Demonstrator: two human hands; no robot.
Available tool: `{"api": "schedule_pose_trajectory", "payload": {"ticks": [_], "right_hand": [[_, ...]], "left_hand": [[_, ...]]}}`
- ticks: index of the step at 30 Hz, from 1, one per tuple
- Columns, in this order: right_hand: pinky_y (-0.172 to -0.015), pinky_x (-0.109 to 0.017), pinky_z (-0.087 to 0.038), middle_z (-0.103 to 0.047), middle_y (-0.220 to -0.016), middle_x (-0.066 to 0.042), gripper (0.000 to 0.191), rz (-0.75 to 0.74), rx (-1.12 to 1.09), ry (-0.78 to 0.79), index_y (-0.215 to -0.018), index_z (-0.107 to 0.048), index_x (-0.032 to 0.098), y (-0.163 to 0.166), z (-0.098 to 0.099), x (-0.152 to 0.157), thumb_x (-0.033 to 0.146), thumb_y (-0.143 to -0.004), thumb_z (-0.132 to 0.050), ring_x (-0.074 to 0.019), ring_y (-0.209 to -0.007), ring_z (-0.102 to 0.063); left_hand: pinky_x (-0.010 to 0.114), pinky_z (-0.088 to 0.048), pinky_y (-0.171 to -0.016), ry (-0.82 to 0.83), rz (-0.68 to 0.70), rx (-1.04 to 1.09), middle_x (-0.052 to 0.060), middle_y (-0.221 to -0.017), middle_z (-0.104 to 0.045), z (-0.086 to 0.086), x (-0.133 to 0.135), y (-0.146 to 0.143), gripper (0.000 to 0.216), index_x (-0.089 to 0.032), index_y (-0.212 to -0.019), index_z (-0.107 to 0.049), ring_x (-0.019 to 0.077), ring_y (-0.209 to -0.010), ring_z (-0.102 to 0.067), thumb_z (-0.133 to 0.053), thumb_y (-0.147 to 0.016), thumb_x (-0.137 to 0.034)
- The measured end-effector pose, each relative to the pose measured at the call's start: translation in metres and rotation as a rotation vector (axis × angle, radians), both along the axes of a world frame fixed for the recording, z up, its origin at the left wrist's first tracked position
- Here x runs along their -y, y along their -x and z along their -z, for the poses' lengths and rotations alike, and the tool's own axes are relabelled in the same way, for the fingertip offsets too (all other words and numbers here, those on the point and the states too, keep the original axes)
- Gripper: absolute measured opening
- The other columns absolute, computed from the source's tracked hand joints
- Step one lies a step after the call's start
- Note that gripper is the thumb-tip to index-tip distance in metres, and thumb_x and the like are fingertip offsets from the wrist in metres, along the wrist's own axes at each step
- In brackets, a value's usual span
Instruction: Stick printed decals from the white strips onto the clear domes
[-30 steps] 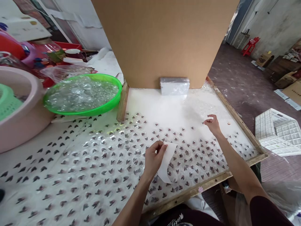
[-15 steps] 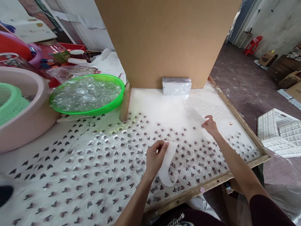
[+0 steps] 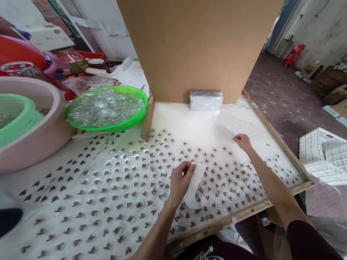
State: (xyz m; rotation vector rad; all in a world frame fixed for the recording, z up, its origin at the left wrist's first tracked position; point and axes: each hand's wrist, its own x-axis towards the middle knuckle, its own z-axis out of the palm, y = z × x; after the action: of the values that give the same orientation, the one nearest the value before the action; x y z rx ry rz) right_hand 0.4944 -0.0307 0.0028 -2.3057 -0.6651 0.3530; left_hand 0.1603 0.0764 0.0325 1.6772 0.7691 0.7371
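Note:
Between thumb and fingertips, my left hand pinches the top of a white paper strip. The strip hangs down, curling over the near part of the white work surface. Farther right and forward, my right hand hovers over that surface with thumb and forefinger pressed together. Anything in its fingertips is too small to make out. Clear round pieces, each with a small dark leaf-like mark, lie in rows over much of the surface. Some are partly hidden behind my arms.
Wooden strips edge the work surface. A tall cardboard sheet stands at the back, with a plastic-wrapped block before it. On the left are a green basin of clear plastic pieces and a pink tub. A white crate lies right.
My right hand's fingers have closed from a loose, parted pose into a pinch, in nearly the same place. My left hand still holds the strip. The view has shifted slightly.

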Motion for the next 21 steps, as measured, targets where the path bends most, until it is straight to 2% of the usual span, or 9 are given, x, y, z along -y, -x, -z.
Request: {"api": "schedule_pose_trajectory", "payload": {"ticks": [8, 12, 15, 18, 21], "right_hand": [[-0.065, -0.027, -0.042, -0.068, -0.08, -0.005, 0.007, -0.022, 0.07, 0.101, -0.073, -0.062, 0.019, 0.002, 0.006, -0.01, 0.017, -0.078, -0.057, -0.0172, -0.073, -0.06], [-0.071, -0.029, -0.04, -0.062, -0.069, -0.001, 0.007, -0.037, 0.123, 0.141, -0.081, -0.064, 0.021, 0.0, 0.002, -0.014, 0.015, -0.077, -0.061, -0.0176, -0.07, -0.057], [-0.077, -0.032, -0.04, -0.057, -0.065, 0.0, 0.004, -0.055, 0.148, 0.139, -0.076, -0.064, 0.021, 0.002, -0.001, -0.011, 0.018, -0.074, -0.066, -0.018, -0.069, -0.056], [-0.078, -0.032, -0.041, -0.06, -0.073, -0.002, 0.005, -0.097, 0.154, 0.09, -0.068, -0.065, 0.02, 0.014, 0.001, -0.002, 0.021, -0.072, -0.067, -0.0181, -0.073, -0.057], [-0.079, -0.031, -0.045, -0.064, -0.086, -0.004, 0.012, -0.131, 0.144, -0.003, -0.075, -0.067, 0.02, 0.04, 0.011, 0.006, 0.028, -0.079, -0.06, -0.0183, -0.079, -0.059]], "left_hand": [[0.022, -0.03, -0.051, 0.028, 0.002, 0.002, -0.003, -0.057, -0.046, 0.0, 0.0, 0.0, 0.031, -0.018, -0.066, -0.056, 0.0112, -0.055, -0.038, -0.056, -0.086, -0.041], [0.023, -0.03, -0.052, 0.032, 0.004, 0.004, -0.003, -0.058, -0.044, 0.0, 0.0, 0.0, 0.03, -0.018, -0.066, -0.055, 0.0114, -0.056, -0.037, -0.057, -0.086, -0.041], [0.023, -0.029, -0.053, 0.031, -0.004, 0.016, -0.003, -0.057, -0.043, 0.0, -0.001, 0.0, 0.031, -0.018, -0.064, -0.053, 0.0112, -0.056, -0.036, -0.058, -0.085, -0.04], [0.023, -0.03, -0.053, 0.033, -0.016, 0.029, -0.003, -0.057, -0.043, -0.001, -0.002, 0.0, 0.031, -0.018, -0.064, -0.053, 0.0112, -0.056, -0.037, -0.058, -0.085, -0.04], [0.023, -0.031, -0.053, 0.05, -0.024, 0.061, -0.003, -0.058, -0.045, -0.001, -0.004, 0.0, 0.032, -0.018, -0.064, -0.054, 0.011, -0.056, -0.038, -0.06, -0.085, -0.041]]}}
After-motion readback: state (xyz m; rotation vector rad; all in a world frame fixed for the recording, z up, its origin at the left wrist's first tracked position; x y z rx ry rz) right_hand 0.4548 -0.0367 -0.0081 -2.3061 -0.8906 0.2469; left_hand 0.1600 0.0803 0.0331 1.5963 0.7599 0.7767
